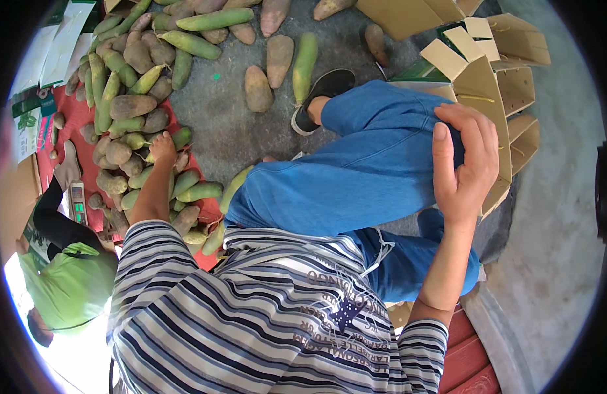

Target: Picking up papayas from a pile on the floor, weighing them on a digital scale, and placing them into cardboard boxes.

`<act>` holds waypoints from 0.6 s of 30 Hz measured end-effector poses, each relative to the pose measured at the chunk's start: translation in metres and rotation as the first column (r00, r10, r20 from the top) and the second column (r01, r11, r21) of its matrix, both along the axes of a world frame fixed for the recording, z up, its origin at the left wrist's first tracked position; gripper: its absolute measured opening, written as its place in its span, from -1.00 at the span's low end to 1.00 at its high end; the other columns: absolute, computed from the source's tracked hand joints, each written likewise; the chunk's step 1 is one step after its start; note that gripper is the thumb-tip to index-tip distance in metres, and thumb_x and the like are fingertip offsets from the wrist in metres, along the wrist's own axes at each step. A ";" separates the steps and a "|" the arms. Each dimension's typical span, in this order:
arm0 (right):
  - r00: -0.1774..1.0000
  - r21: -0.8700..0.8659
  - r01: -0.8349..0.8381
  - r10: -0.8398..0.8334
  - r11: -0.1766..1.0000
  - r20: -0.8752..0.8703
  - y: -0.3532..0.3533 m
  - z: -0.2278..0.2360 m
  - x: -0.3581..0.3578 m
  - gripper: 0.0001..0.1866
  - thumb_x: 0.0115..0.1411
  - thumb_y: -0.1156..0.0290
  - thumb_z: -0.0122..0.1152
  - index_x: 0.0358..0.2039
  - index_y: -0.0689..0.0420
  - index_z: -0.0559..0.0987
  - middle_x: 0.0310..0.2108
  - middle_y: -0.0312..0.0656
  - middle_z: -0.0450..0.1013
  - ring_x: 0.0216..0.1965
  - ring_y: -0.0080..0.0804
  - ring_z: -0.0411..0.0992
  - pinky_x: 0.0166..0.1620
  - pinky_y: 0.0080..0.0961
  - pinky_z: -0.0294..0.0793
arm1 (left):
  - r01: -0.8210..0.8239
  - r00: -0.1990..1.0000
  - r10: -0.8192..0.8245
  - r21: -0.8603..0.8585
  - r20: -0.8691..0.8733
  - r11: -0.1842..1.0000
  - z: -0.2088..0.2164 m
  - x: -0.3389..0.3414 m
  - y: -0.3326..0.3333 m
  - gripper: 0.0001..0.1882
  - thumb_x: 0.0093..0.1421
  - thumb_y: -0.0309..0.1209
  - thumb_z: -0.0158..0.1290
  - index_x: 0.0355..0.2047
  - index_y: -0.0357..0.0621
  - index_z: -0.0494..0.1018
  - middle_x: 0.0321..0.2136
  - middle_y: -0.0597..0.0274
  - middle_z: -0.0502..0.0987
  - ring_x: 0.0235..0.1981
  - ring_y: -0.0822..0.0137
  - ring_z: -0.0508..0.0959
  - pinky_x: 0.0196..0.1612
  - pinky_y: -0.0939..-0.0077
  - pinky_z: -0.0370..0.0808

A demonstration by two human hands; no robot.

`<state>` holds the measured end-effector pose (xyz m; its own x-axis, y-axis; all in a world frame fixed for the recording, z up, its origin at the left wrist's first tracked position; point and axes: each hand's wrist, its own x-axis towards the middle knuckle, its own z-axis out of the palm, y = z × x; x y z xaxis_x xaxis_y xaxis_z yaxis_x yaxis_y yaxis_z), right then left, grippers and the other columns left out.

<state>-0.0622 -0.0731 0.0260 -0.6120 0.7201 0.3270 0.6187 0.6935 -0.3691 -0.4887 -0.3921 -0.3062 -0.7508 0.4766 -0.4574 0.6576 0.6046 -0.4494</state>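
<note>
My left hand reaches into the pile at the left, its fingers curled down among the vegetables. What lies under the fingers is hidden; the end of a green radish shows right beside them. Around it are more green radishes and thick brown root vegetables, some with soil on the skin. My right hand is raised over my bent knee in blue trousers, fingers apart, holding nothing. By my shoe, a long green radish and brown roots lie on the dark floor mat.
Open cardboard boxes stand at the right, beside grey concrete floor. The pile partly rests on a red sheet. Another person in a green top is at the far left, near a small scale with a lit display.
</note>
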 end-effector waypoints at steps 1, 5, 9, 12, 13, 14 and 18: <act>1.000 0.002 0.009 -0.009 1.000 0.015 0.000 -0.001 -0.001 -0.89 -0.02 0.43 0.15 -0.45 0.18 0.52 -0.38 -0.16 0.45 -0.29 -0.22 0.39 -0.20 -0.43 0.35 | 0.084 0.996 -0.083 -0.061 0.013 0.995 0.009 0.010 0.013 -0.75 0.12 -0.36 -0.07 -0.16 0.00 0.34 -0.15 0.17 0.34 -0.05 0.11 0.36 -0.11 0.23 0.36; 1.000 0.002 0.006 -0.006 1.000 0.010 0.000 -0.001 -0.004 -0.88 -0.03 0.44 0.16 -0.45 0.18 0.52 -0.38 -0.16 0.45 -0.29 -0.22 0.39 -0.20 -0.44 0.35 | 0.124 0.992 -0.116 -0.180 0.056 0.976 0.025 0.014 0.025 -0.61 0.03 -0.34 0.05 -0.10 -0.01 0.29 -0.15 0.15 0.33 -0.04 0.09 0.34 -0.08 0.21 0.35; 1.000 -0.002 -0.002 0.002 1.000 -0.003 0.001 -0.001 -0.007 -0.89 -0.03 0.44 0.16 -0.47 0.18 0.52 -0.39 -0.15 0.46 -0.30 -0.22 0.40 -0.21 -0.44 0.36 | 0.082 0.996 -0.077 -0.095 0.055 0.992 0.025 0.017 0.014 -0.52 -0.03 -0.24 0.12 -0.09 -0.03 0.29 -0.15 0.13 0.33 -0.06 0.07 0.37 -0.09 0.17 0.35; 1.000 -0.017 -0.023 0.023 1.000 -0.017 0.001 -0.002 -0.011 -0.90 -0.04 0.45 0.16 -0.47 0.19 0.52 -0.40 -0.16 0.46 -0.31 -0.22 0.40 -0.22 -0.44 0.36 | -0.105 0.975 0.106 -0.014 0.194 0.994 0.025 0.030 0.012 -0.40 -0.11 -0.15 0.18 -0.06 -0.08 0.29 -0.15 0.08 0.39 -0.10 0.08 0.45 -0.11 0.17 0.39; 0.999 0.013 0.038 -0.038 0.999 0.008 0.001 0.019 -0.007 -0.90 -0.04 0.45 0.16 -0.47 0.19 0.52 -0.40 -0.16 0.46 -0.31 -0.22 0.40 -0.22 -0.44 0.36 | -0.102 0.948 0.040 0.185 0.314 0.977 0.008 0.039 0.043 -0.36 -0.15 -0.12 0.20 -0.07 -0.15 0.30 -0.17 0.03 0.43 -0.13 0.08 0.47 -0.12 0.20 0.40; 1.000 0.005 0.018 -0.018 1.000 -0.005 0.001 0.009 -0.005 -0.90 -0.03 0.45 0.16 -0.47 0.18 0.52 -0.40 -0.16 0.46 -0.31 -0.22 0.40 -0.22 -0.43 0.36 | -0.180 0.922 0.039 0.337 0.386 0.924 0.006 0.041 0.038 -0.31 -0.18 -0.09 0.23 -0.09 -0.21 0.30 -0.18 -0.02 0.46 -0.15 0.08 0.50 -0.13 0.23 0.41; 1.000 0.004 -0.017 0.017 1.000 -0.016 -0.001 -0.002 -0.008 -0.90 -0.03 0.45 0.16 -0.47 0.17 0.52 -0.39 -0.16 0.46 -0.30 -0.22 0.40 -0.21 -0.43 0.36 | -0.489 0.705 -0.123 0.604 0.698 0.629 0.027 0.103 0.098 -0.30 -0.10 0.01 0.18 -0.15 -0.37 0.36 -0.21 -0.13 0.48 -0.17 0.04 0.50 -0.13 0.36 0.42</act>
<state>-0.0704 -0.0743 0.0244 -0.6190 0.7081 0.3398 0.6004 0.7055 -0.3766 -0.3860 -0.2946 -0.2796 -0.5271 0.7435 -0.4116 0.3992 0.6442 0.6524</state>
